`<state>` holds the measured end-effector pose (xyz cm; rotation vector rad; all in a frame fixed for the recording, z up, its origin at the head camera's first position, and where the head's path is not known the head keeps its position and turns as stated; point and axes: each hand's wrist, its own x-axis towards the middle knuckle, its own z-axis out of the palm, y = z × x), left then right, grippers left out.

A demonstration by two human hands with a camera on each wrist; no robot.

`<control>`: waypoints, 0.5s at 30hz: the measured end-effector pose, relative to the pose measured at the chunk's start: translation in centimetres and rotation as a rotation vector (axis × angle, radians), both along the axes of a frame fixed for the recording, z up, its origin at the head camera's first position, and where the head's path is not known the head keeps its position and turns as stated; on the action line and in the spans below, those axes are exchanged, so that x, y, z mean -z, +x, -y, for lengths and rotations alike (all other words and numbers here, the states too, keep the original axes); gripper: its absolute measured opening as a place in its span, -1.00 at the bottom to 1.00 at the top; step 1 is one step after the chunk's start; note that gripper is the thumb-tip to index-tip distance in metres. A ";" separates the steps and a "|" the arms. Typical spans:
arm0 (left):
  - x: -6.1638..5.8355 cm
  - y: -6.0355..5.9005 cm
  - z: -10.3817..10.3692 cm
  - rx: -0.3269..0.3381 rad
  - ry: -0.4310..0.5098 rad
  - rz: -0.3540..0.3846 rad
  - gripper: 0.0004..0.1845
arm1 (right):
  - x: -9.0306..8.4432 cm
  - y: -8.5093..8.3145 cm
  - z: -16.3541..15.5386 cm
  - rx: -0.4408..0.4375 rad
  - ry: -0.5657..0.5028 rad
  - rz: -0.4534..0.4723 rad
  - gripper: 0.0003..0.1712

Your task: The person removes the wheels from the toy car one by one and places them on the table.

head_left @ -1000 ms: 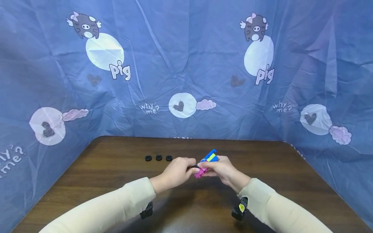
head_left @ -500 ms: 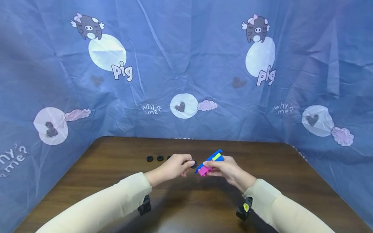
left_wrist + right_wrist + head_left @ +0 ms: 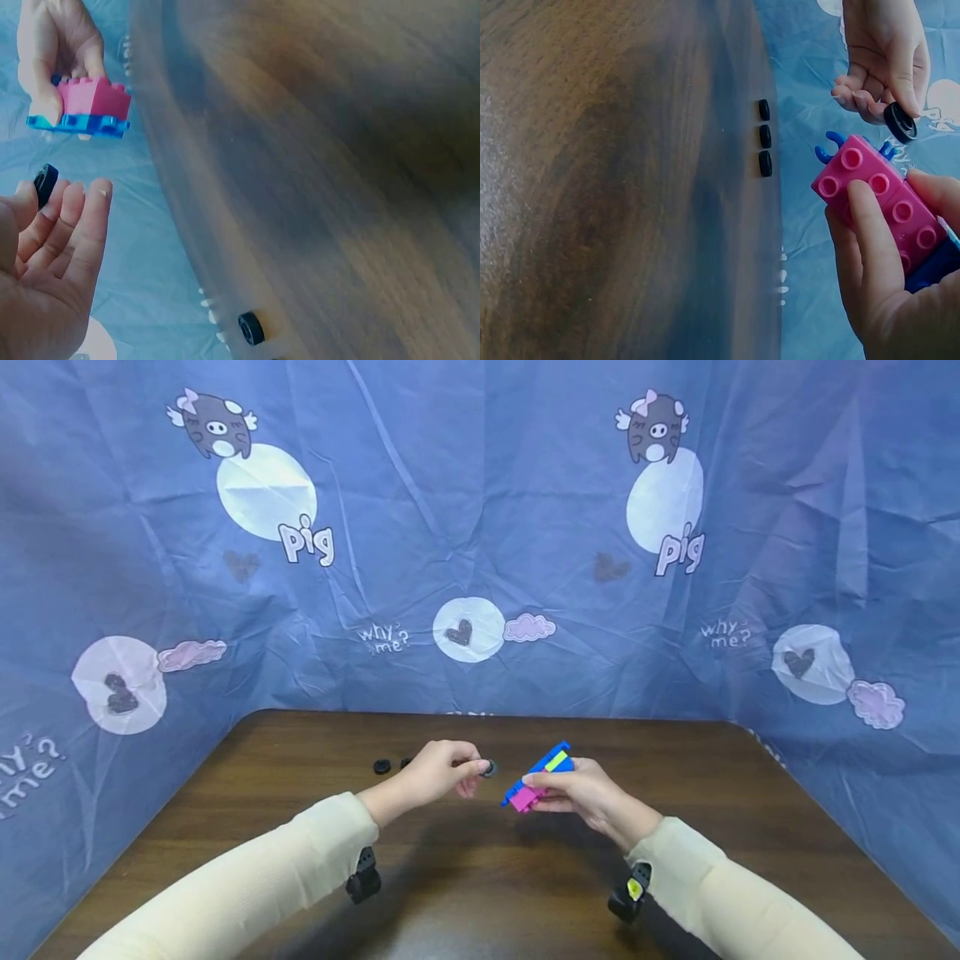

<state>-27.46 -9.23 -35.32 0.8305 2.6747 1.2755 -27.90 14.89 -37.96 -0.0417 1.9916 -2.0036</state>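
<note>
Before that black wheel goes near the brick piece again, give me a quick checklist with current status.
1. Left hand pinches the black wheel: ok.
2. Right hand grips the brick piece firmly: ok.
3. Wheel and brick piece apart, nothing snagged between them: ok.
4. Blue clips at the piece's end face the wheel: ok.
5. Wheel's hub lined up with a clip: cannot tell.
6. Spare wheels lie in a row on the table, clear of both hands: ok.

Dark wooden table (image 3: 487,877) with black wheels (image 3: 765,135)
</note>
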 end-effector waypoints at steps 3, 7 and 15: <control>-0.3 -0.3 0.5 -0.016 0.014 0.000 -0.72 | -0.4 0.0 -0.1 -0.025 0.000 0.000 -0.51; -0.5 -0.8 1.4 -0.060 0.047 0.018 -0.74 | -0.7 0.1 -0.1 -0.048 -0.021 0.011 -0.55; 0.1 -1.5 4.4 -0.190 0.112 0.084 -0.78 | -0.6 0.4 -0.4 -0.032 -0.029 0.017 -0.51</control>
